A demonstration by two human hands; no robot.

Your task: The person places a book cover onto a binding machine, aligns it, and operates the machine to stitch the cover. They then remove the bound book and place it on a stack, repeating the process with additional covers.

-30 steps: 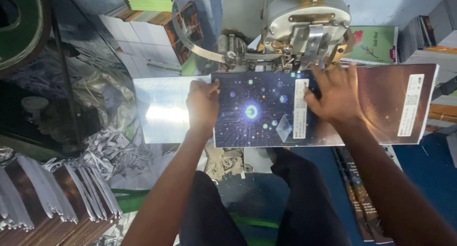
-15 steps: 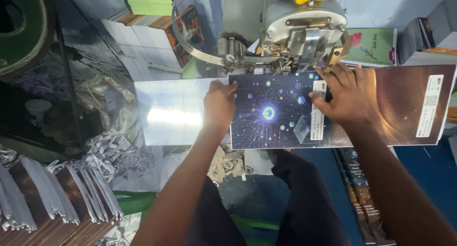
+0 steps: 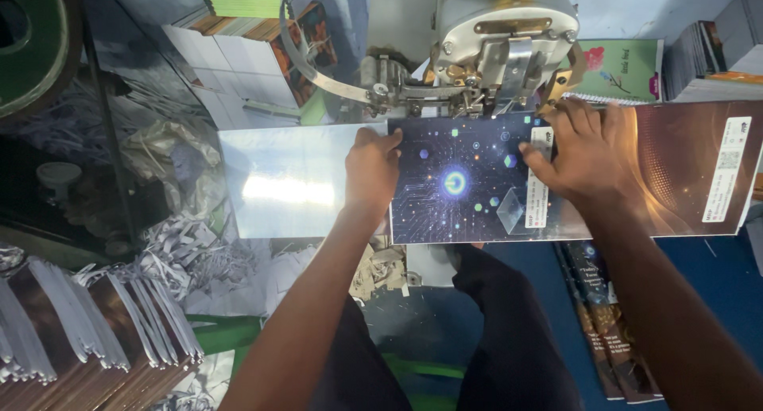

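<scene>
An open booklet with a dark starry cover (image 3: 465, 184) lies spread flat on a shiny metal plate (image 3: 286, 180) under the head of a grey stitching machine (image 3: 497, 49). The cover's brown half (image 3: 691, 164) reaches to the right. My left hand (image 3: 369, 168) presses flat on the cover's left edge where it meets the plate. My right hand (image 3: 584, 153) presses on the cover's middle fold, fingers close to the machine head. Both hands hold the booklet down against the plate.
Stacked booklets (image 3: 87, 331) lie at lower left, with paper trimmings (image 3: 187, 248) beside them. More stacks (image 3: 238, 37) stand behind the plate and a green-covered book (image 3: 624, 69) sits at the back right. Dark booklets (image 3: 604, 316) lie on the floor near my legs.
The booklet and both hands have slid to the right along the plate, so more of the bare metal shows on the left. The right hand sits closer to the machine head.
</scene>
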